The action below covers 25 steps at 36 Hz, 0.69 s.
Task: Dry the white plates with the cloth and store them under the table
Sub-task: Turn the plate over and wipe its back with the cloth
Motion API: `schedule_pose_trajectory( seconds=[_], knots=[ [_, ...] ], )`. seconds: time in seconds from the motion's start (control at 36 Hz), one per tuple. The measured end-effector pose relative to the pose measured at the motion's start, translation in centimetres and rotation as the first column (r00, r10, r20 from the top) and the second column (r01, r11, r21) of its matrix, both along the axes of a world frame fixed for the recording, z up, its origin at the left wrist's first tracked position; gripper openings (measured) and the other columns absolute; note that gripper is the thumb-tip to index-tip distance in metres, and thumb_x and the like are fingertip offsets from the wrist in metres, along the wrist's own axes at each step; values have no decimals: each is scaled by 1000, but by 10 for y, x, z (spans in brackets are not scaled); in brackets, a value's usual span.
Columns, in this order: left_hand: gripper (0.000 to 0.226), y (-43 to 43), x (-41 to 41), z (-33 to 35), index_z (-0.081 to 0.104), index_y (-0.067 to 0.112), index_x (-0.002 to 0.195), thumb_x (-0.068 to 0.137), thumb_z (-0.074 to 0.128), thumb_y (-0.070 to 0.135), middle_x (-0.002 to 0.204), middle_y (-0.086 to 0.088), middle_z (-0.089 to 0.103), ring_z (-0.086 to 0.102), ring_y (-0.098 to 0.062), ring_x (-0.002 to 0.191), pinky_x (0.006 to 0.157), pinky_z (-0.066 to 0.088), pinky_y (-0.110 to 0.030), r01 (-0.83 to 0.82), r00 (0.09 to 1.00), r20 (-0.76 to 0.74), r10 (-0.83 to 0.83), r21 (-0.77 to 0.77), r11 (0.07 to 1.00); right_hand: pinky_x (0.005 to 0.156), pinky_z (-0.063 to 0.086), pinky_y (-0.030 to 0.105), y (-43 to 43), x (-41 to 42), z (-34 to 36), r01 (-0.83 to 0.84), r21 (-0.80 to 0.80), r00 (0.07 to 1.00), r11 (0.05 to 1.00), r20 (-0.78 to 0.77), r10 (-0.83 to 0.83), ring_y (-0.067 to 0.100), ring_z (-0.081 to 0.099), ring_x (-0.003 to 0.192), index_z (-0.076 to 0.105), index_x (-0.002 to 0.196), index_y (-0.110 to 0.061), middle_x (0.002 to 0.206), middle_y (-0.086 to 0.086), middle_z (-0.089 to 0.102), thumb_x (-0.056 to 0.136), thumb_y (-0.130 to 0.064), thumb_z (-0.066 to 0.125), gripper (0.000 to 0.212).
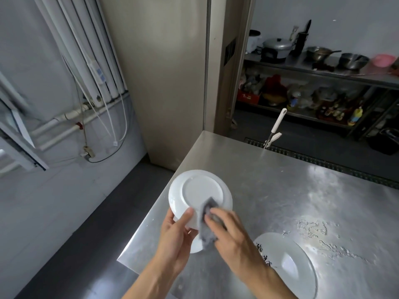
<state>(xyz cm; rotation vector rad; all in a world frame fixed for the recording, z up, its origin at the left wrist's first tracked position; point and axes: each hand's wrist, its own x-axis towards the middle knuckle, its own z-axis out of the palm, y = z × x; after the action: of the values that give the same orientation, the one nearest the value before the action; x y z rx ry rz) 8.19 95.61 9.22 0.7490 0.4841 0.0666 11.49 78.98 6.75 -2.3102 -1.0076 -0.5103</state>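
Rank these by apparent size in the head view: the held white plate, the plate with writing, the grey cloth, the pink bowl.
1. Held white plate and plate with writing: they look alike; the second is partly hidden, so no ranking.
2. Grey cloth.
3. Pink bowl, far from the camera.

Off beyond the left hand (174, 240), white pipes (75, 39) run down the wall to a small red valve (79, 125), with loose white cables (124, 126) hanging beside them. Ahead of both hands stands a tall beige cabinet (164, 72). Past the right hand (233, 234), a white-handled tool (278, 121) leans over a dark floor grate (313, 158). Farther that way a steel rack (300, 62) carries a lidded pot (277, 47), metal bowls (353, 60) and a pink basin (383, 59). A black bucket (384, 143) sits on the floor.
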Motion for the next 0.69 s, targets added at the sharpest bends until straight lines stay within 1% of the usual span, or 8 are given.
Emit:
schedule_pose_trajectory(
  seconds=[0.06, 0.11, 0.19, 0.31, 0.39, 0.5, 0.64, 0.69],
  knots=[
    [50, -7, -4, -1, 62, 9, 138, 89, 69, 13, 129, -24, 71, 69, -37, 111, 101, 54, -48, -3, 1000, -8, 4, 13, 1000, 106, 47, 30, 1, 0, -4, -76, -1, 997, 997, 30, 76, 24, 58, 117, 63, 131, -7, 134, 9, 56, 102, -5, 51, 32],
    [45, -12, -6, -3, 61, 10, 139, 94, 66, 9, 130, -21, 71, 70, -36, 111, 96, 60, -43, 9, 1000, -13, -9, 14, 1000, 103, 48, 30, -2, 4, -5, -9, 51, 999, 999, 37, 7, 23, 59, 113, 67, 127, -8, 132, 7, 57, 102, -9, 51, 30],
    [39, -18, -8, -4, 59, 6, 139, 100, 60, 1, 131, -23, 70, 69, -39, 115, 99, 56, -47, 38, 999, -28, -36, 49, 998, 95, 52, 34, 1, 3, -6, 92, 67, 992, 994, 81, -97, 25, 60, 107, 71, 115, -6, 128, 7, 59, 90, -1, 45, 37],
    [48, -15, -11, -2, 56, 5, 142, 95, 66, 3, 133, -22, 70, 67, -40, 124, 101, 57, -46, 71, 997, -15, -70, 24, 997, 86, 54, 38, -2, 1, -5, 52, 60, 973, 997, 221, -64, 30, 61, 100, 71, 103, -6, 123, 10, 64, 102, -2, 39, 32],
    [52, -12, -13, -1, 56, 5, 143, 93, 67, 0, 136, -20, 69, 67, -34, 126, 93, 61, -34, 97, 995, -5, -97, -70, 993, 75, 54, 40, -8, 8, 7, 41, 29, 950, 999, 308, -48, 30, 64, 95, 75, 94, -4, 114, 12, 71, 103, -2, 48, 29],
    [50, -9, -13, -3, 65, -3, 137, 87, 70, -1, 136, -22, 68, 72, -30, 116, 89, 64, -33, 125, 989, -41, -140, -256, 959, 72, 51, 37, -12, 20, 20, -19, 24, 939, 1000, 344, 9, 30, 64, 92, 76, 91, -3, 111, 12, 73, 104, -2, 45, 33],
    [51, 5, 2, -12, 66, -6, 134, 90, 73, 20, 131, -23, 69, 75, -36, 105, 73, 66, -45, 50, 986, -109, -124, -517, 855, 76, 50, 38, -20, 29, 24, -112, 67, 946, 992, 313, 85, 29, 63, 96, 74, 90, -2, 113, 12, 72, 99, -2, 60, 17],
    [53, 14, 11, -12, 71, -8, 126, 97, 67, 36, 125, -28, 71, 75, -42, 103, 72, 64, -53, 53, 972, -167, -164, -525, 849, 79, 49, 39, -28, 32, 24, -189, 73, 945, 979, 285, 161, 30, 62, 97, 70, 95, -3, 117, 12, 70, 96, -2, 66, 5]
  ],
)
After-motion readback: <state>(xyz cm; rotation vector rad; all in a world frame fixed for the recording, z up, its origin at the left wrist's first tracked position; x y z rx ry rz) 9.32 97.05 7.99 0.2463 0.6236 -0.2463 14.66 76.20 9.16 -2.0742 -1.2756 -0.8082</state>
